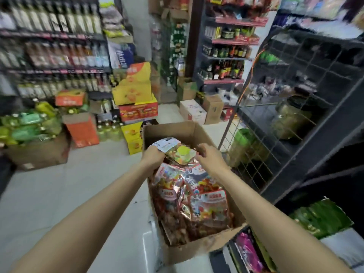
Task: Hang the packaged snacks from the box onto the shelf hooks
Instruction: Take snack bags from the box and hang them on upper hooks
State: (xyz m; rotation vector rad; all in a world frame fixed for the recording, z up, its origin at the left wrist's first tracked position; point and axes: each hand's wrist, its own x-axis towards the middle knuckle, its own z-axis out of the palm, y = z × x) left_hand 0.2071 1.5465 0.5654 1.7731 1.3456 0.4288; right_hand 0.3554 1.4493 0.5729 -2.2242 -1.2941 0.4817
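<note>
Motion blur is smearing the dark bottles on the left shelves [53, 22], and the shiny red snack packets [197, 203] are hiding the brown cardboard box's [171, 131] floor.

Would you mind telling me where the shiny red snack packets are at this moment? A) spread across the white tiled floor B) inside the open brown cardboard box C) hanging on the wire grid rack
B: the shiny red snack packets fill the open brown cardboard box, where both hands reach in.
</note>
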